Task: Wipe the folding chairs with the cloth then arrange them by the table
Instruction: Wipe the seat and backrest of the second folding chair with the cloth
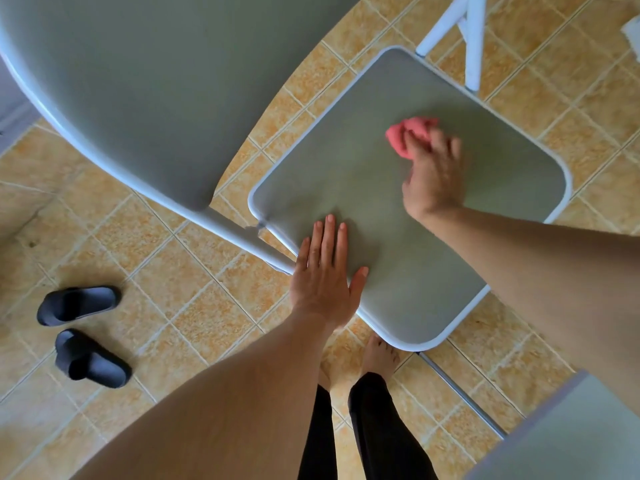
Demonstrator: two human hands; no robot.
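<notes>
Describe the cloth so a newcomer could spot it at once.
Start at the grey chair seat in the middle of the tiled floor. Near its far side, the right hand presses on a crumpled cloth, the only pink thing in view.

Soft even daylight, moderately bright. Shadows faint. No glare. Motion blur on right hand (433, 174) and pink cloth (407, 133). Wide-angle bending at edges; tile floor (173, 258) lines curve.

head view, steeply downward, close over chair seat (398, 216)
</notes>
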